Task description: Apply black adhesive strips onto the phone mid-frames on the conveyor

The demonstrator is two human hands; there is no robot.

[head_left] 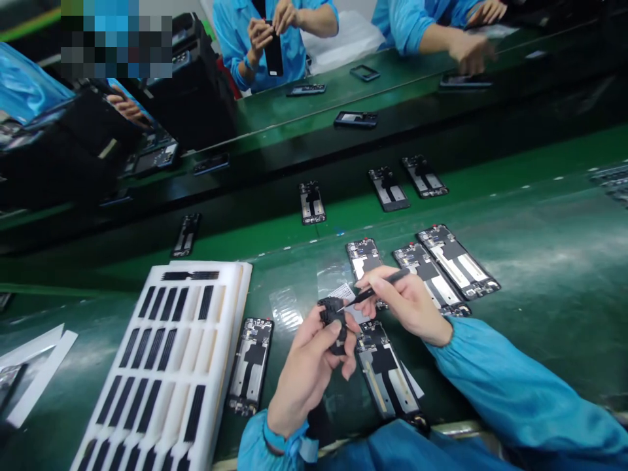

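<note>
the left hand [307, 366] is holding a small black part [331, 309], pinching it between thumb and fingers, to the right of the white foam tray [164, 324]. the right hand [405, 304], farther right of the tray, is gripping black tweezers [364, 296] much like a pen, and their tips are pointing at the part; whether they are touching it, i cannot tell. black strips [169, 304] are filling many of the tray's slots, while other slots are showing bare. one open phone frame [251, 360] is lying just beside the tray's right edge, and a second phone frame [385, 376] is resting farther right, near the hands. three more phone frames [456, 261] are lying on the green table [544, 281], well to the right of the tray. white sheets [42, 379] are lying to the tray's left. beyond the tray, four phone frames [313, 204] are sitting along a green strip [265, 232]. farther beyond, a co-worker in blue is holding up a dark phone [275, 52].
</note>
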